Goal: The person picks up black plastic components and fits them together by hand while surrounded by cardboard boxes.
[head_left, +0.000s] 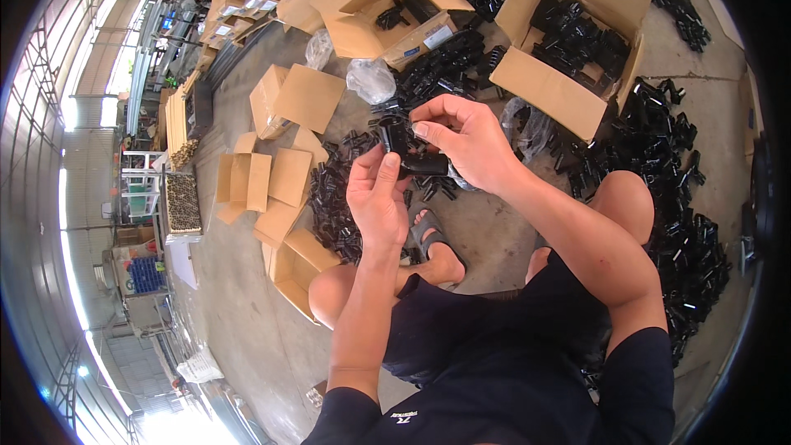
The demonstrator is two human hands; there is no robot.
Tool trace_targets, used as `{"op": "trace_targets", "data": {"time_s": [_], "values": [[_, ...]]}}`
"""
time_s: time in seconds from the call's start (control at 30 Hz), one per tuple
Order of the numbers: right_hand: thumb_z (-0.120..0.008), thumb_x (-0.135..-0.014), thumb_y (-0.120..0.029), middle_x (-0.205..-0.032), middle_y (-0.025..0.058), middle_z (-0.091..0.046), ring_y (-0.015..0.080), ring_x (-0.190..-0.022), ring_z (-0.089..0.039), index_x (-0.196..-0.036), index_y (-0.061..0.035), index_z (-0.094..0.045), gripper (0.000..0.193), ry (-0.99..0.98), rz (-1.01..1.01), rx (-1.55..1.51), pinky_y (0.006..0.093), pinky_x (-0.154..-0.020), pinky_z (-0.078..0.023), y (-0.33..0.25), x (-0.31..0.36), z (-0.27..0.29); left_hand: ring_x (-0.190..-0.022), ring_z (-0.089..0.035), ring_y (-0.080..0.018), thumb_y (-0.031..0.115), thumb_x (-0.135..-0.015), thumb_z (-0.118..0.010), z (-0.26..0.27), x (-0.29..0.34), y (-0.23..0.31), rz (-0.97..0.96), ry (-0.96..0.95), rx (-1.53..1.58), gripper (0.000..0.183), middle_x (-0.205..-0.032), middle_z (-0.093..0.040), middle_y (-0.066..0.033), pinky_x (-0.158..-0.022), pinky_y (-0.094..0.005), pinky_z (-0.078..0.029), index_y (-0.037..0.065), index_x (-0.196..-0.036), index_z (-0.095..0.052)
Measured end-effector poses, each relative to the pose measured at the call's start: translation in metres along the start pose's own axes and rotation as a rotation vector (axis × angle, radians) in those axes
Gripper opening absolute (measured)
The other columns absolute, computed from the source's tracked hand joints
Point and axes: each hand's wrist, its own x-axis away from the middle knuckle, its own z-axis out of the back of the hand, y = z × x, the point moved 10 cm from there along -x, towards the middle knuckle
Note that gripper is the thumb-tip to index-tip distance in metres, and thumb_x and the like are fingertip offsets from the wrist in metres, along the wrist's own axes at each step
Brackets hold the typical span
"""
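Observation:
Held up in front of me is a glossy black tee-shaped pipe fitting, its side arm pointing right. My left hand grips it from the left, thumb along its body. At its upper right side, my right hand has thumb and forefinger pressed together. Whatever sits between those fingertips is too small to make out. Below and left of the fitting, a heap of similar black fittings covers the floor.
Ahead stand an open carton with a few black parts and another carton full of them. More black fittings lie along the right. Opened cardboard boxes are at the left, plastic bags near the far carton.

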Motion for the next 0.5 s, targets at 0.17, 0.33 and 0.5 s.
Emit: {"op": "trace_targets", "data": {"time_s": [0.17, 0.33, 0.5], "values": [[-0.069, -0.095, -0.007, -0.087, 0.0073, -0.072, 0.0086, -0.074, -0.062, -0.104, 0.0044, -0.069, 0.014, 0.029, 0.010, 0.120, 0.0268, -0.067, -0.052, 0.020, -0.014, 0.002, -0.097, -0.070, -0.0166, 0.009, -0.099, -0.068, 0.010, -0.009, -0.024, 0.114, 0.030, -0.060, 0.020, -0.109, -0.071, -0.0076, -0.081, -0.0340, -0.060, 0.005, -0.118, -0.062], [-0.068, -0.095, -0.006, -0.088, 0.0091, -0.074, 0.0100, -0.075, -0.065, -0.106, 0.0046, -0.068, 0.015, 0.030, -0.004, 0.104, 0.0279, -0.069, -0.053, 0.025, -0.018, -0.004, -0.096, -0.070, -0.0177, 0.006, -0.098, -0.068, 0.015, -0.017, -0.029, 0.212, 0.053, 0.023, 0.020, -0.110, -0.071, -0.0087, -0.079, -0.0332, -0.060, 0.005, -0.117, -0.061], [-0.068, -0.094, -0.005, -0.090, 0.0104, -0.074, 0.0113, -0.077, -0.066, -0.106, 0.0044, -0.069, 0.015, 0.032, 0.039, 0.140, 0.0276, -0.072, -0.054, 0.023, -0.017, -0.008, -0.098, -0.070, -0.0195, 0.005, -0.097, -0.067, 0.018, -0.018, -0.030, 0.270, 0.086, 0.106, 0.021, -0.110, -0.071, -0.0100, -0.080, -0.0340, -0.060, 0.004, -0.118, -0.061]]}}
